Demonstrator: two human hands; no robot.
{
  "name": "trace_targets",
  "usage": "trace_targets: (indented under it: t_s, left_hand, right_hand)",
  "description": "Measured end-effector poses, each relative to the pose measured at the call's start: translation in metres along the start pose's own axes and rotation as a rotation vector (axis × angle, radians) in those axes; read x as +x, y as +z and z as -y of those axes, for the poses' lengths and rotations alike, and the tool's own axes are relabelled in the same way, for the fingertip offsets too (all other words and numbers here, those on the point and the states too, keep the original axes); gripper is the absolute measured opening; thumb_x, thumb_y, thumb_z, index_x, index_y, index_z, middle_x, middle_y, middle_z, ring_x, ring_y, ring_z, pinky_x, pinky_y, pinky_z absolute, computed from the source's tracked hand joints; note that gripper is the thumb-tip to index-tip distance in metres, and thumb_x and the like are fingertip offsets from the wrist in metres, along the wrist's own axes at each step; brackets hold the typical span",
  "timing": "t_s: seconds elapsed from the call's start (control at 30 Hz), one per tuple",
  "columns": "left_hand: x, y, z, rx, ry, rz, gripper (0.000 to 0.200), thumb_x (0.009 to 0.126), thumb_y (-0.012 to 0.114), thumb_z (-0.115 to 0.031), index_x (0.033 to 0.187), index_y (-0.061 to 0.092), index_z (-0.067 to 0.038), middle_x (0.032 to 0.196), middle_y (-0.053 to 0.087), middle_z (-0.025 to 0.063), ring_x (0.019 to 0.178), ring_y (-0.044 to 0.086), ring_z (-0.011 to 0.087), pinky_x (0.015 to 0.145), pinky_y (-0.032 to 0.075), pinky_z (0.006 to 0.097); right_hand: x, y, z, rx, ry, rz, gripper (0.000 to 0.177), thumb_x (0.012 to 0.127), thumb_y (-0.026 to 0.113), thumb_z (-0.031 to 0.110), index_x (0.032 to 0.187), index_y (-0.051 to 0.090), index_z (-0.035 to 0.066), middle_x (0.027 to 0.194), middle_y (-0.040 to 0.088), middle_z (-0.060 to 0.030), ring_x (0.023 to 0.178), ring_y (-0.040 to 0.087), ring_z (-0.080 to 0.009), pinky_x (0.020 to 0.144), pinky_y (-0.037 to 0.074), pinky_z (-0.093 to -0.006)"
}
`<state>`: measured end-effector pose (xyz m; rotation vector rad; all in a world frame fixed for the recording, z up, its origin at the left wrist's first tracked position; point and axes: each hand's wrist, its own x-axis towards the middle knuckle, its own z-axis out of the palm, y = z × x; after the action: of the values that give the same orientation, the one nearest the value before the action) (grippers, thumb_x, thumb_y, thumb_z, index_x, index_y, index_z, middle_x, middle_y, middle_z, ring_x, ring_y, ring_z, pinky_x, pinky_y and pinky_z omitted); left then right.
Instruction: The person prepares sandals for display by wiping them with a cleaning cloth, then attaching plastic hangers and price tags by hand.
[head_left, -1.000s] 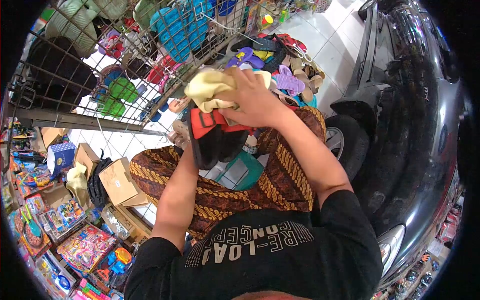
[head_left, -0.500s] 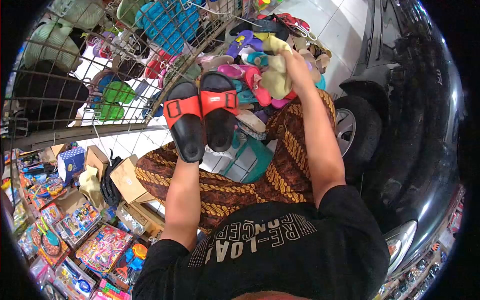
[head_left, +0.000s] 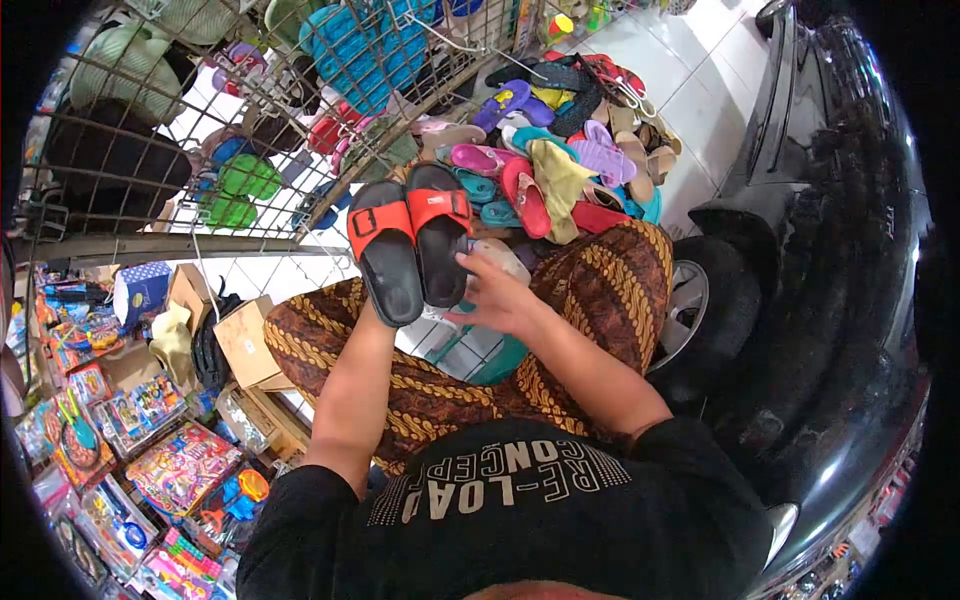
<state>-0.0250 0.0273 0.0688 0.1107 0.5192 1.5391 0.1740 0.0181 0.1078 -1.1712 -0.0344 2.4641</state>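
Note:
A pair of black sandals with red buckled straps [head_left: 388, 262] is held up side by side in front of me. My left hand is behind and under them, its fingers hidden by the soles; only the wrist and forearm show. Beside the heel of the right-hand sandal is my right hand [head_left: 497, 298], fingers apart, close to the sole's edge. A pale yellow cloth [head_left: 558, 187] lies draped over the pile of colourful sandals [head_left: 478, 158] beyond my knees.
A wire rack [head_left: 140, 240] with hanging footwear stands at the upper left. Packaged toys [head_left: 185, 465] and an open cardboard box [head_left: 245, 340] are at the lower left. A black car [head_left: 820, 300] stands close on the right. Green plastic [head_left: 498, 362] shows between my legs.
My right hand has let go of the yellow cloth, which now lies on the pile, and has come down and left to the sandals. The sandals have shifted slightly in view.

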Motion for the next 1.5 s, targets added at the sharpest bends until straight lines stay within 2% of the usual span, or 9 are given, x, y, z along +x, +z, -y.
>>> trace_targets:
  t_s: [0.13,0.63,0.8,0.93,1.07,1.13,1.2,1.27,1.5]
  left_hand:
    - [-0.003,0.000,-0.007,-0.010,0.016,0.016,0.076,0.094,0.036,-0.068,0.138,0.049,-0.008,0.129,0.060,0.0133,0.113,0.060,0.0310,0.103,0.046,0.0423]
    - [0.007,-0.018,-0.034,-0.137,0.190,0.210,0.077,0.093,0.036,-0.069,0.138,0.049,-0.008,0.127,0.061,0.0136,0.112,0.061,0.0312,0.103,0.047,0.0420]
    - [0.007,-0.024,-0.041,-0.008,0.143,-0.022,0.075,0.095,0.029,-0.065,0.135,0.051,-0.006,0.126,0.062,0.0143,0.112,0.061,0.0313,0.101,0.048,0.0437]
    - [0.012,-0.029,-0.040,0.051,0.208,0.003,0.076,0.093,0.031,-0.066,0.134,0.052,-0.005,0.128,0.061,0.0156,0.113,0.060,0.0314,0.099,0.049,0.0465]
    - [0.024,-0.037,-0.045,-0.111,0.142,0.486,0.070,0.094,0.032,-0.059,0.129,0.055,-0.002,0.124,0.063,0.0157,0.111,0.062,0.0310,0.097,0.050,0.0460]
    - [0.011,-0.006,-0.041,0.107,0.188,0.110,0.068,0.093,0.032,-0.056,0.125,0.057,-0.001,0.119,0.065,0.0155,0.107,0.064,0.0301,0.094,0.052,0.0441]
    - [0.012,0.014,-0.033,0.383,0.054,-0.330,0.075,0.092,0.032,-0.066,0.130,0.055,-0.006,0.125,0.062,0.0124,0.113,0.060,0.0281,0.100,0.047,0.0426]
    - [0.007,0.037,-0.021,0.443,-0.099,-0.069,0.077,0.091,0.034,-0.070,0.132,0.054,-0.007,0.130,0.059,0.0102,0.116,0.058,0.0262,0.101,0.044,0.0431]
    - [0.054,0.022,0.007,0.668,-0.439,-0.031,0.088,0.093,0.025,-0.074,0.141,0.046,-0.004,0.140,0.052,0.0103,0.123,0.050,0.0269,0.103,0.036,0.0465]
  right_hand:
    - [0.010,-0.007,-0.011,0.272,0.190,0.335,0.050,0.091,0.070,0.026,0.132,0.043,0.022,0.135,0.050,-0.0090,0.124,0.047,-0.0376,0.098,0.041,-0.0676]
    - [0.008,0.023,-0.057,0.073,-0.171,0.228,0.036,0.093,0.064,0.015,0.125,0.048,0.021,0.128,0.055,-0.0041,0.121,0.051,-0.0302,0.100,0.044,-0.0632]
    - [0.005,0.030,-0.062,0.124,-0.116,0.306,0.035,0.092,0.065,0.018,0.124,0.050,0.014,0.129,0.055,-0.0065,0.122,0.051,-0.0324,0.104,0.041,-0.0643]
    - [0.007,0.029,-0.057,0.099,-0.118,0.304,0.033,0.092,0.065,0.015,0.122,0.051,0.010,0.122,0.059,-0.0083,0.112,0.059,-0.0337,0.097,0.052,-0.0540]
    - [0.010,0.025,-0.062,0.171,-0.139,0.243,0.027,0.091,0.065,0.007,0.117,0.056,0.007,0.111,0.063,-0.0101,0.096,0.066,-0.0302,0.082,0.062,-0.0394]
    - [0.010,0.021,-0.057,0.168,-0.177,0.174,0.028,0.091,0.066,0.006,0.117,0.057,0.006,0.112,0.063,-0.0087,0.097,0.066,-0.0283,0.082,0.062,-0.0384]
    - [-0.002,0.016,-0.044,0.134,-0.231,0.141,0.024,0.089,0.068,0.005,0.112,0.061,0.006,0.111,0.064,-0.0060,0.101,0.064,-0.0218,0.087,0.059,-0.0346]
    - [-0.004,-0.007,-0.023,0.165,-0.265,0.125,0.021,0.088,0.069,0.005,0.108,0.062,0.005,0.108,0.064,-0.0054,0.099,0.063,-0.0208,0.087,0.058,-0.0334]
    - [-0.024,-0.079,0.051,0.341,-0.175,-0.008,0.017,0.087,0.071,0.005,0.101,0.062,0.002,0.101,0.065,-0.0097,0.090,0.067,-0.0223,0.080,0.063,-0.0291]
